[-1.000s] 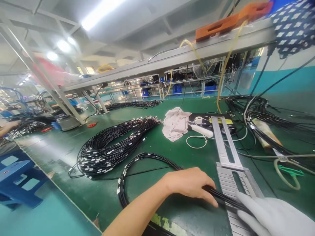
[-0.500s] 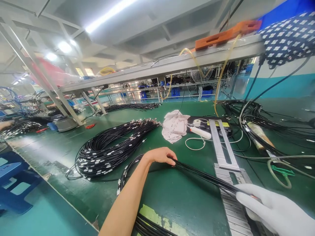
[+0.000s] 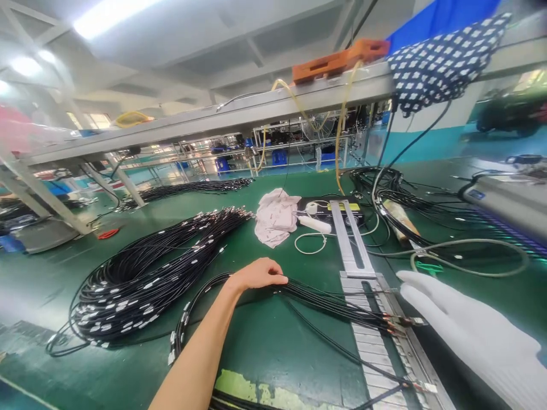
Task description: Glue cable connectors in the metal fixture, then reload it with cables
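In the head view, the bare left hand [image 3: 261, 274] is closed round a bundle of black cables [image 3: 333, 303] above the green counter [image 3: 311, 367]. The gloved right hand [image 3: 465, 327], fingers extended and slightly parted, seems to hold nothing, near the connector ends [image 3: 391, 324] over a slotted metal plate [image 3: 367, 341]. Good handling probably means steady, kink-free support behind the fanned ends and light fingers at the connectors.

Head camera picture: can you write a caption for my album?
Bare left hand holds black cables across a metal frame, gloved right hand near their tips.
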The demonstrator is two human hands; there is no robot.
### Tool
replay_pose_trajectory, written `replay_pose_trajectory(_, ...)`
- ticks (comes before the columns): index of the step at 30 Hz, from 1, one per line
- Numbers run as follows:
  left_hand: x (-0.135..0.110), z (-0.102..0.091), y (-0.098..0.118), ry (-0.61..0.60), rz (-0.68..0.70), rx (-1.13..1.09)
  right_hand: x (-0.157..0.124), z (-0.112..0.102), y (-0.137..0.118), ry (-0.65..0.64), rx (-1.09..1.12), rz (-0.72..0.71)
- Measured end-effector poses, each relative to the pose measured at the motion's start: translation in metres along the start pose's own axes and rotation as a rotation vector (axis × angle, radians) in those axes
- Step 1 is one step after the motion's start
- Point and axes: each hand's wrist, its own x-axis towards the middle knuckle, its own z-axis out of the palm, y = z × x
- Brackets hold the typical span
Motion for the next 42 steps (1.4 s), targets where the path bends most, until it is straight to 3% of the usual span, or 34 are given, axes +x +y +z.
replay_pose_trajectory(5,0.002,0.016,0.023,-0.038,0.051,-0.032,0.003,0.001,-0.012,-0.008,-0.039,0.062)
replay_pose_trajectory(9,-0.006,0.012,0.04,-0.124,0.065,-0.069,0.001,0.006,-0.007,0.046,-0.024,0.049)
replay_pose_trajectory(12,-0.011,0.006,0.036,-0.145,0.03,-0.058,-0.001,0.004,-0.011,0.026,0.015,0.036)
replay_pose_trajectory(14,-0.011,0.006,0.03,-0.091,0.01,-0.021,-0.002,0.001,-0.019,-0.011,0.045,0.025)
replay_pose_trajectory(18,-0.007,0.011,0.016,0.04,0.019,0.023,-0.003,-0.003,-0.036,-0.201,0.058,0.136)
replay_pose_trajectory(21,-0.001,0.02,0.013,0.027,0.051,-0.007,-0.003,-0.002,-0.04,-0.321,0.014,0.202)
replay_pose_trajectory(26,0.005,0.039,0.034,-0.011,0.098,-0.088,-0.002,0.001,-0.034,-0.323,0.047,0.174)
replay_pose_trajectory(31,0.003,0.033,0.04,-0.051,0.07,-0.172,-0.001,-0.01,-0.037,-0.295,0.139,0.283)
replay_pose_trajectory(34,0.004,0.034,0.035,-0.014,0.074,-0.176,-0.003,-0.006,-0.039,-0.206,0.138,0.229)
replay_pose_trajectory(36,0.006,0.041,0.036,-0.007,0.091,-0.179,-0.004,0.004,-0.035,-0.149,0.15,0.114)
replay_pose_trajectory(39,0.007,0.053,0.045,-0.016,0.125,-0.179,-0.005,0.021,-0.026,-0.093,0.142,-0.064)
replay_pose_trajectory(42,0.006,0.059,0.058,0.008,0.155,-0.158,-0.005,0.031,-0.018,-0.075,0.126,-0.116)
